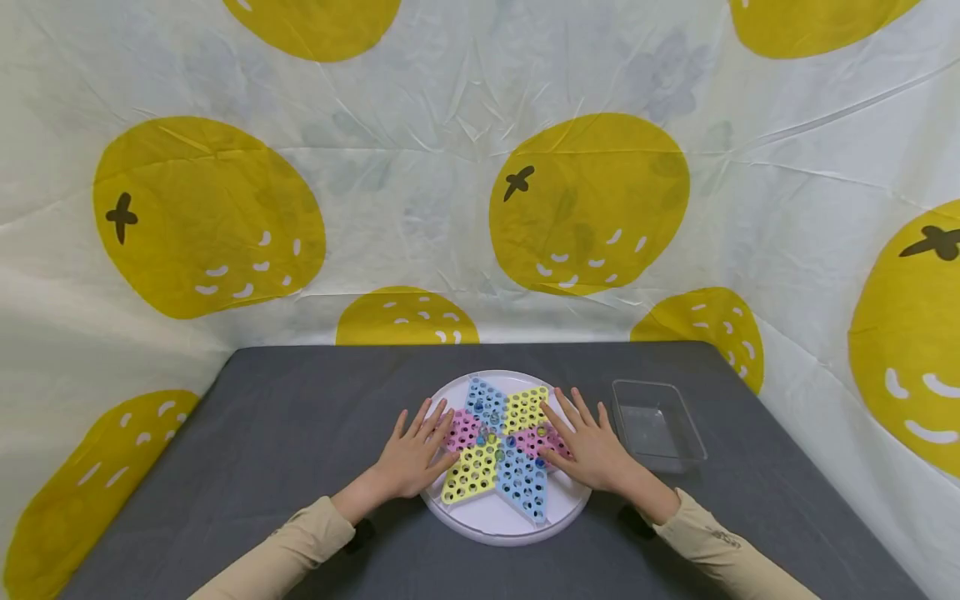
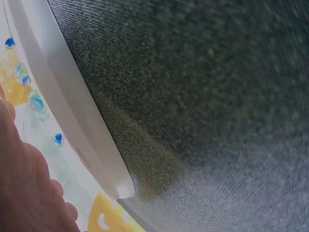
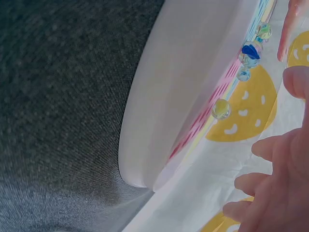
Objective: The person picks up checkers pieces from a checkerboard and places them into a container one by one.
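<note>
A round white Chinese checkers board lies on the table, its star of yellow, blue and pink points full of holes. Several glass marbles sit around the star's middle; in the right wrist view a yellow-cored marble stands over the pink point. My left hand is spread over the board's left side, fingers straight and holding nothing. Over the right side my right hand is spread the same way, its fingers overlapping the pink point. Marbles also show beyond the left hand in the left wrist view.
A clear rectangular plastic container stands right of the board, close to the right hand. The table has a dark grey cloth. Behind and at the sides hangs a white sheet printed with large yellow fruit.
</note>
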Demonstrator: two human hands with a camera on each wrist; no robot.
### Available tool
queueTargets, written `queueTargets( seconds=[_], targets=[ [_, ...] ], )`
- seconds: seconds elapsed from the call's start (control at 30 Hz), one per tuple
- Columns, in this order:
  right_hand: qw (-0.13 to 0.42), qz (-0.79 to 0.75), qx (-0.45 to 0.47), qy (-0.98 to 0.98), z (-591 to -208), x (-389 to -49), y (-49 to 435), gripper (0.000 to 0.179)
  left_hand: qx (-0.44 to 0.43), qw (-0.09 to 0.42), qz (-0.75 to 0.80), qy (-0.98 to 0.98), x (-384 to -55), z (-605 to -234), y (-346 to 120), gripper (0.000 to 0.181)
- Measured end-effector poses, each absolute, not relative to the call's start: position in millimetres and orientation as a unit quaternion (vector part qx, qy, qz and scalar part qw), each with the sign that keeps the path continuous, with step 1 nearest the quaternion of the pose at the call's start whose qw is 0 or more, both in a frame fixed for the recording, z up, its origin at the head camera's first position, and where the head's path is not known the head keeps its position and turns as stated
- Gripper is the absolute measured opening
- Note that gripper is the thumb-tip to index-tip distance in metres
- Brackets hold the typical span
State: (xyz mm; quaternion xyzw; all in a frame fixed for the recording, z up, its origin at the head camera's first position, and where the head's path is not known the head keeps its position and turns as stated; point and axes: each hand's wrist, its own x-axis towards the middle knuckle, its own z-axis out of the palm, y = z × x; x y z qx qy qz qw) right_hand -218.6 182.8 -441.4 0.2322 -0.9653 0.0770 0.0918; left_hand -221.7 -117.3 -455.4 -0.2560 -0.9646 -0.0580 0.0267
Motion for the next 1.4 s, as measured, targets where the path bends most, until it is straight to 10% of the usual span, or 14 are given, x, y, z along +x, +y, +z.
queueTargets(
  seconds=[1.4],
  targets=[
    [0.129, 0.09, 0.255, -0.954, -429.3, -224.4, 184.1, 0.046, -0.315, 0.009, -0.027, -0.949, -221.6, -467.8, -128.4, 0.068]
  ],
)
